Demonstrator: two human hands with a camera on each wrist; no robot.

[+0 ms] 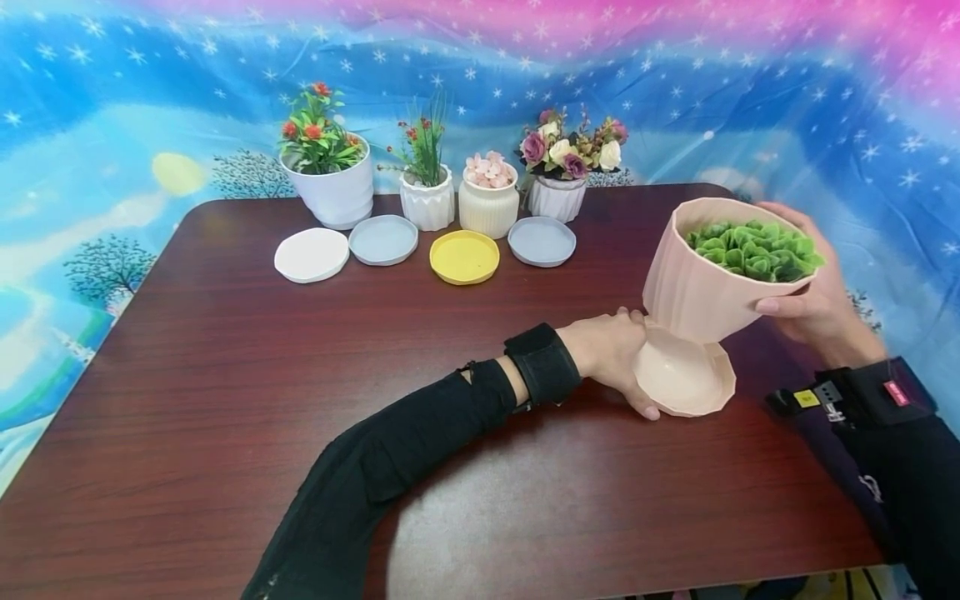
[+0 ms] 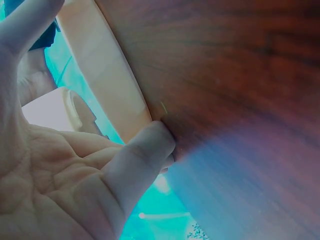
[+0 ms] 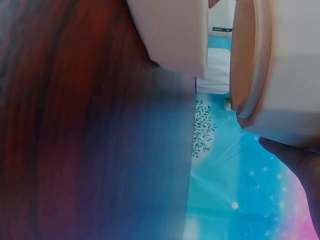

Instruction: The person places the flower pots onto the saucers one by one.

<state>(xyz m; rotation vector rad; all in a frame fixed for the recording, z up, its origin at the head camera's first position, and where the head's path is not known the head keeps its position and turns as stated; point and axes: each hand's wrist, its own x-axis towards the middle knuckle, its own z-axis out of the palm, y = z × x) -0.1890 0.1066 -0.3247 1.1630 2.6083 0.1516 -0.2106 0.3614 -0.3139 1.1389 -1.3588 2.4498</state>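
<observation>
On the right of the head view, my right hand [image 1: 817,292] grips a pale pink pot [image 1: 693,287] with a green leafy plant [image 1: 757,250] in it. Its thumb lies on the near side, the other fingers behind. The pot is raised and tilted over a matching pink saucer [image 1: 686,375] on the table. My left hand [image 1: 611,354] holds the saucer's left side, thumb at the near edge, fingers at the far edge. The left wrist view shows a fingertip at the saucer's wall [image 2: 107,75]. A gap separates saucer [image 3: 172,35] and pot [image 3: 295,75] in the right wrist view.
Along the back of the brown table [image 1: 225,400] stand a large white pot [image 1: 337,192], two smaller white pots and a cream pot [image 1: 489,208], all with flowers. Before them lie a white saucer [image 1: 312,255], two grey-blue saucers and a yellow saucer [image 1: 464,257]. A patterned cloth hangs behind.
</observation>
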